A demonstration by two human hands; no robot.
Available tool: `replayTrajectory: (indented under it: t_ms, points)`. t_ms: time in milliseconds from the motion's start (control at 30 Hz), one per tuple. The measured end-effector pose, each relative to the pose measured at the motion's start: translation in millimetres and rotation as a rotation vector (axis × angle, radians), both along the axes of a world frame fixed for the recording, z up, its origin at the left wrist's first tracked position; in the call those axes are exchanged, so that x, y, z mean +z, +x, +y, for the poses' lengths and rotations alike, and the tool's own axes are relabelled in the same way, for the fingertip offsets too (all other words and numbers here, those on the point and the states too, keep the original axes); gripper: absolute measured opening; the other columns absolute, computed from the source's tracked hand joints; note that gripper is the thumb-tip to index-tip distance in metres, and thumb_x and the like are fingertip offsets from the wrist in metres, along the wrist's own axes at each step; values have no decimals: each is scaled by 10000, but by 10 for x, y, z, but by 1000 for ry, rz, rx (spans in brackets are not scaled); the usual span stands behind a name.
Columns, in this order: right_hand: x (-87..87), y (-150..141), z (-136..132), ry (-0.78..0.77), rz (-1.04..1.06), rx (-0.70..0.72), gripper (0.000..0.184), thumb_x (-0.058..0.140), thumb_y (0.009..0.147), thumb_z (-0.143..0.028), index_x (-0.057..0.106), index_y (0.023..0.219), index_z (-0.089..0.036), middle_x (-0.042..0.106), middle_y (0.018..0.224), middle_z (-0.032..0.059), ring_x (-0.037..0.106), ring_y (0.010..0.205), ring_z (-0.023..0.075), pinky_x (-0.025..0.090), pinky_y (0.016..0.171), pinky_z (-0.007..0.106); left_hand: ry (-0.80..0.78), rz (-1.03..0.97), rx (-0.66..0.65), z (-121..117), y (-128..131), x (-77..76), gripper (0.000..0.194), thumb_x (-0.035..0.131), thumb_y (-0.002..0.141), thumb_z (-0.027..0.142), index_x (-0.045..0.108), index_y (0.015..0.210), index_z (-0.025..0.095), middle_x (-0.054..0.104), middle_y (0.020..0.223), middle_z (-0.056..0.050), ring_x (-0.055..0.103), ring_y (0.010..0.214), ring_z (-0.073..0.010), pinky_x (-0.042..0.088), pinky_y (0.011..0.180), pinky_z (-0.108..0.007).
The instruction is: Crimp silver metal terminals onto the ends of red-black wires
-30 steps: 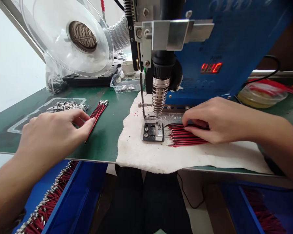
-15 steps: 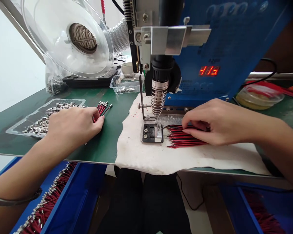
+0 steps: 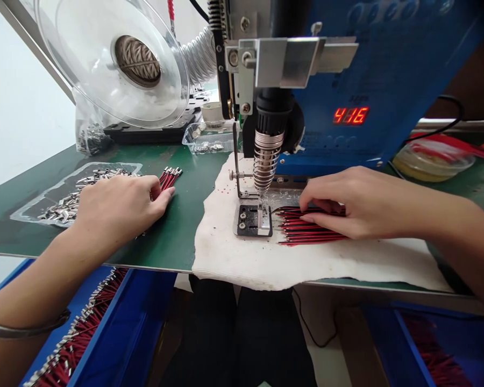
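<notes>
My left hand (image 3: 119,207) has stayed flat, fingers loosely spread, on the capped wire bundle (image 3: 168,177) on the green mat (image 3: 177,226). My right hand (image 3: 357,201) still presses the fanned red wires (image 3: 306,231) beside the fixture (image 3: 254,220), fingers curled on them; the display (image 3: 350,115) now reads 416.

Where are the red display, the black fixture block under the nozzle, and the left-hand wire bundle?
red display (image 3: 350,115), head view, on the middle digit.
black fixture block (image 3: 246,220), head view, on its left half.
left-hand wire bundle (image 3: 169,176), head view, on the metal-tipped ends past the fingers.
</notes>
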State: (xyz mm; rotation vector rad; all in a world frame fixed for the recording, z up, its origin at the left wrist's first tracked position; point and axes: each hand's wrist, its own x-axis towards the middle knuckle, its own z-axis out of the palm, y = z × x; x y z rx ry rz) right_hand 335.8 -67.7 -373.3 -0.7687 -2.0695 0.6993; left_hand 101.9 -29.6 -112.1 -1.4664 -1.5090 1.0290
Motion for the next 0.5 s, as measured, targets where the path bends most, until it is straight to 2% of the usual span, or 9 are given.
replayTrajectory:
  t_ms: [300, 400, 500]
  points:
    - [3, -25, 6, -15, -17, -6, 145, 499, 909, -260, 641, 932, -234, 686, 888, 24, 565, 691, 172, 372, 625, 302, -6, 13, -38, -24, -38, 31, 541, 268, 946, 585, 649, 1006, 205, 685, 893, -163, 674, 910, -416, 529, 693, -480]
    - [8, -17, -1, -16, -18, -7, 144, 504, 899, -254, 644, 922, -233, 684, 882, 19, 560, 689, 168, 364, 625, 298, 49, 2, -66, -66, 20, 41, 517, 281, 948, 548, 659, 1065, 215, 687, 926, -153, 677, 926, -409, 534, 721, -488]
    - [2, -9, -6, -15, -46, -33, 132, 518, 877, -247, 648, 892, -235, 666, 799, 9, 528, 635, 160, 333, 598, 290, 159, -7, -90, -101, 24, 144, 530, 300, 933, 556, 671, 1105, 218, 678, 949, -155, 669, 959, -426, 531, 765, -524]
